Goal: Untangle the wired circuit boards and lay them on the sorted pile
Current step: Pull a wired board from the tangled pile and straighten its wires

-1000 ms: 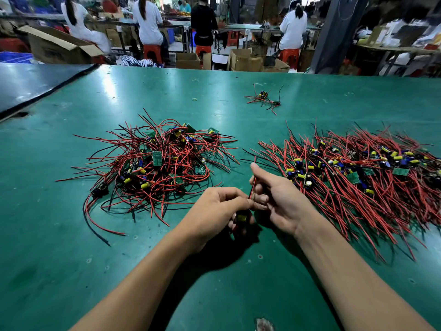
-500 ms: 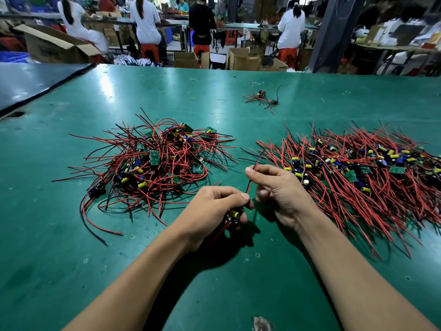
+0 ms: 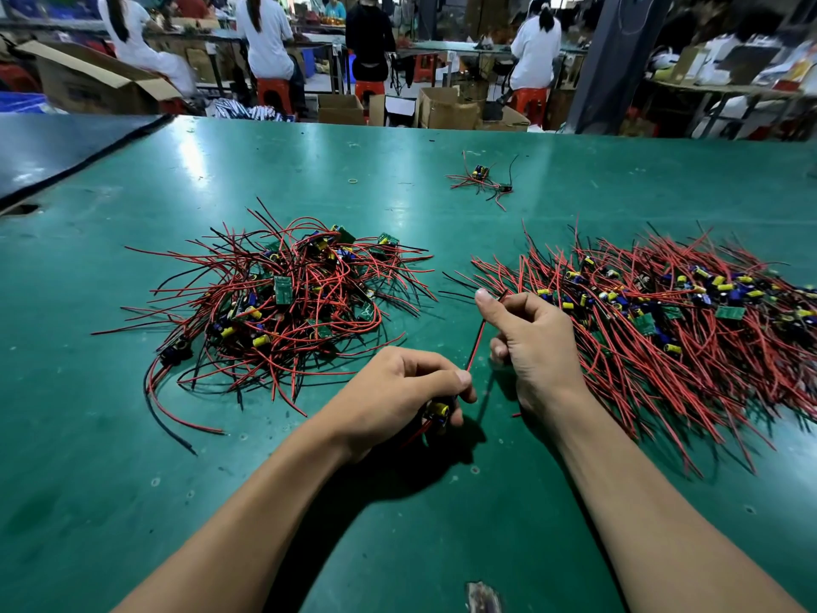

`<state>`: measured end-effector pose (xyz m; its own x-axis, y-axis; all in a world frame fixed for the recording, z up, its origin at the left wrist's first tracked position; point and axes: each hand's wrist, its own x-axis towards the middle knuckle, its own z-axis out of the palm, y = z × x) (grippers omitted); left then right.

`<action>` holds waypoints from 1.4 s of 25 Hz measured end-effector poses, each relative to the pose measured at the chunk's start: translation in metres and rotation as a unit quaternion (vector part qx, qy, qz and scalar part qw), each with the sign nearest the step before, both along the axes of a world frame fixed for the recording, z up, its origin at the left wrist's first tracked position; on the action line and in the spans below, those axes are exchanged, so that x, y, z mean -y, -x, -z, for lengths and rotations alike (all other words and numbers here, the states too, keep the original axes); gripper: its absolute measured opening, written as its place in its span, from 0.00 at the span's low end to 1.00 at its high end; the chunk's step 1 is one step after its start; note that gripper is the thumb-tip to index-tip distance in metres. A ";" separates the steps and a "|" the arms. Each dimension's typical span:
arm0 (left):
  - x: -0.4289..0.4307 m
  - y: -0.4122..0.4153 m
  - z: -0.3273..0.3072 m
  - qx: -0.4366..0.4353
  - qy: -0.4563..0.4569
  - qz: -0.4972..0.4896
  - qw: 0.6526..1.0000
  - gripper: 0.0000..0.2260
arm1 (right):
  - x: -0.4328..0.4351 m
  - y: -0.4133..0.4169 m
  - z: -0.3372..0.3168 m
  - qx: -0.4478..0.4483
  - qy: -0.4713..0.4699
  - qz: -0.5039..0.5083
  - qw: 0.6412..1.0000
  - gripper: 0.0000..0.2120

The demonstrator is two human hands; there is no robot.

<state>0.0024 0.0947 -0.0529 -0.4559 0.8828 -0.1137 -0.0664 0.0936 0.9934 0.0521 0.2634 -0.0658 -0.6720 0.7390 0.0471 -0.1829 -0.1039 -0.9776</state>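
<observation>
A tangled heap of small green circuit boards (image 3: 283,298) with red and black wires lies left of centre. The sorted pile (image 3: 672,311), its wires combed roughly parallel, spreads across the right. Between them, my left hand (image 3: 398,400) is closed around one small board (image 3: 437,411) with a yellow capacitor, low over the table. My right hand (image 3: 530,342) pinches that board's red wire (image 3: 476,342) between thumb and fingers, holding it stretched upward from the left hand.
The green table (image 3: 132,502) holds a small stray cluster of wired boards (image 3: 482,181) at the back centre and a rubber band (image 3: 353,181). A dark mat (image 3: 53,148) covers the far left corner. People sit at benches beyond the far edge, among cardboard boxes.
My right hand has slid up and away along the red wire, drawing it straight. My left hand has stayed put on the board.
</observation>
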 end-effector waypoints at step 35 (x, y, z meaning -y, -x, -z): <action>0.003 0.016 -0.009 0.164 -0.179 -0.158 0.957 0.19 | 0.027 -0.008 -0.028 -0.053 0.240 -0.227 0.942 0.11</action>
